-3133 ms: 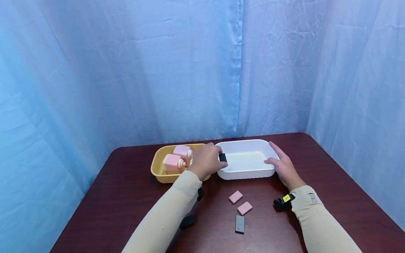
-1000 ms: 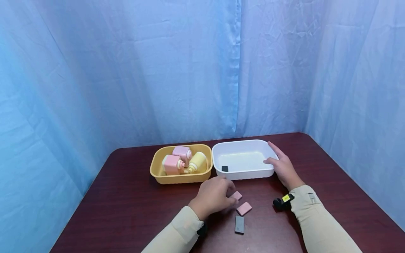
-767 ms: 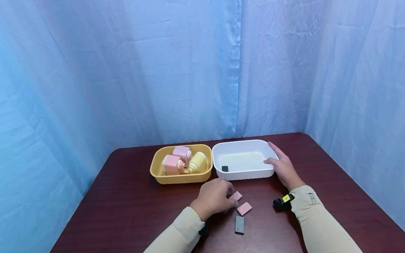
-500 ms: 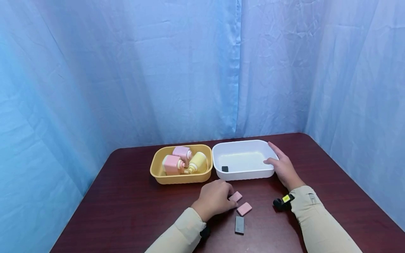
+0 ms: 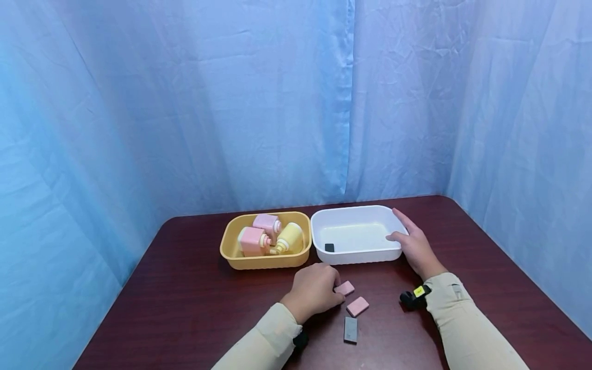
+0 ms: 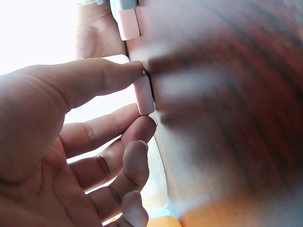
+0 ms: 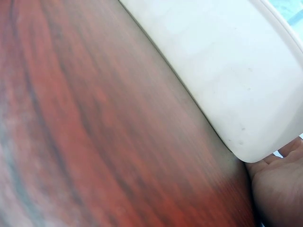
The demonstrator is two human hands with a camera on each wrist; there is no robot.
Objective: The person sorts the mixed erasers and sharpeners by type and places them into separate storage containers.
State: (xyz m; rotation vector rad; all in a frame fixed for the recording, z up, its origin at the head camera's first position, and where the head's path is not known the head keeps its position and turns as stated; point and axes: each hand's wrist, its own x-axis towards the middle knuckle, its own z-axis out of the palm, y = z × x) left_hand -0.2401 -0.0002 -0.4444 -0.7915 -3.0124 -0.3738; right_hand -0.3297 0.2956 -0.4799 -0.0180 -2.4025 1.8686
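Observation:
My left hand point(image 5: 314, 290) is low over the table, its thumb and forefinger pinching the ends of a small pink block point(image 5: 345, 288). The left wrist view shows this pink block point(image 6: 144, 96) flat on the table between the fingertips, other fingers loosely bent. Just nearer me lie a second pink block point(image 5: 358, 307) and a dark grey block point(image 5: 350, 330). At the right end of the white tray point(image 5: 358, 257), my right hand point(image 5: 417, 249) holds the rim, thumb over the inside and fingers along the outside. A black block point(image 5: 329, 247) lies in the tray's near left corner.
Left of the white tray, close against it, stands a yellow tray point(image 5: 265, 263). In it lie a pink bottle point(image 5: 253, 241), a lilac bottle point(image 5: 265, 222) and a yellow bottle point(image 5: 290, 236). Blue curtains point(image 5: 277, 103) hang behind the dark red table point(image 5: 185, 308).
My left hand has let go of the black block in the white tray, then come down toward me to the pink block. My right hand has stayed at the tray's end.

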